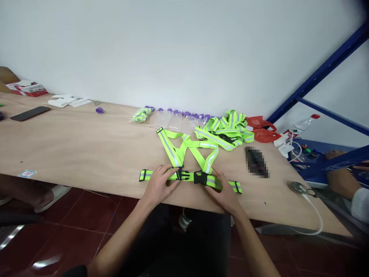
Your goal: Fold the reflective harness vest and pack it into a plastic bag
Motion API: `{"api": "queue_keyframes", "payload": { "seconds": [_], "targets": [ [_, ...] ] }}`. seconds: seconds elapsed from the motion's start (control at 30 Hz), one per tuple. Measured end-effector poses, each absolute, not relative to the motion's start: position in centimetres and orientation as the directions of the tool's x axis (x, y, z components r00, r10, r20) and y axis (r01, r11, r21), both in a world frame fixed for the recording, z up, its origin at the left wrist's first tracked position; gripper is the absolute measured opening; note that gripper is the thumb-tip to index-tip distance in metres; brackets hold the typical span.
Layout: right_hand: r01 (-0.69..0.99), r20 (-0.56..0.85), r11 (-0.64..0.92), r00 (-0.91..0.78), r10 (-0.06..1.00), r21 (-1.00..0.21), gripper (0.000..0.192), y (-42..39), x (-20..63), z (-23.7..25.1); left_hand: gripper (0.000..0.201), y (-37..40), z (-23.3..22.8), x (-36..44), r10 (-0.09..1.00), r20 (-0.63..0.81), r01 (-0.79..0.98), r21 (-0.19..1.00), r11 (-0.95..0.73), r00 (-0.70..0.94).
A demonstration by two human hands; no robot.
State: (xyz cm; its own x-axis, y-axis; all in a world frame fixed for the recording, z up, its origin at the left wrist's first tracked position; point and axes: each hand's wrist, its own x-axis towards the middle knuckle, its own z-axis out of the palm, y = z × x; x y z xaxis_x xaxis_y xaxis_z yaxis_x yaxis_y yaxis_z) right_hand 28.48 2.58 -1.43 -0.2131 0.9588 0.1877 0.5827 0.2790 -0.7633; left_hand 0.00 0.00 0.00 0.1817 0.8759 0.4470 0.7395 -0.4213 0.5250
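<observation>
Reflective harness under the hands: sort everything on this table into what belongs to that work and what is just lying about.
In hand:
reflective harness
black buckle
left hand
right hand
pile of harnesses

Lying about:
phone
purple cap
red bags
plastic bottle
white papers

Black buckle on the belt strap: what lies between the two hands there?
In the head view, the black buckle on the neon reflective strap harness lies between the left hand and right hand.
</observation>
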Motion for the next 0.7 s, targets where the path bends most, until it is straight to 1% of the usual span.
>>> {"api": "queue_keyframes", "payload": {
  "seconds": [0.1,0.27,0.33,0.47,0.6,0.7],
  "targets": [
    [0.568,0.182,0.264,-0.198,0.963,-0.779,0.068,2.5,28.8,-1.6,0.029,-0.1,-0.3,0.7,0.856,0.482,0.713,0.533,-0.455,0.185],
    [0.565,0.19,0.308,-0.26,0.947,-0.765,0.051,2.4,29.1,-1.5,0.026,-0.2,-1.2,1.0,0.846,0.485,0.685,0.539,-0.49,0.223],
    [0.559,0.203,0.336,-0.286,0.936,-0.758,0.047,2.4,29.1,-1.4,0.025,-0.3,-1.5,1.1,0.845,0.483,0.67,0.551,-0.497,0.229],
    [0.561,0.218,0.373,-0.326,0.92,-0.739,0.043,2.4,29.1,-1.2,0.025,-0.4,-1.6,1.0,0.865,0.456,0.627,0.616,-0.477,0.211],
    [0.566,0.22,0.355,-0.294,0.93,-0.744,0.041,2.3,29.1,-1.0,0.026,-0.4,-1.2,0.8,0.896,0.418,0.566,0.707,-0.424,0.15],
    [0.571,0.233,0.369,-0.299,0.925,-0.733,0.041,2.2,29.2,-1.1,0.026,-0.4,-0.9,0.7,0.899,0.412,0.549,0.722,-0.422,0.149]
  ]
}}
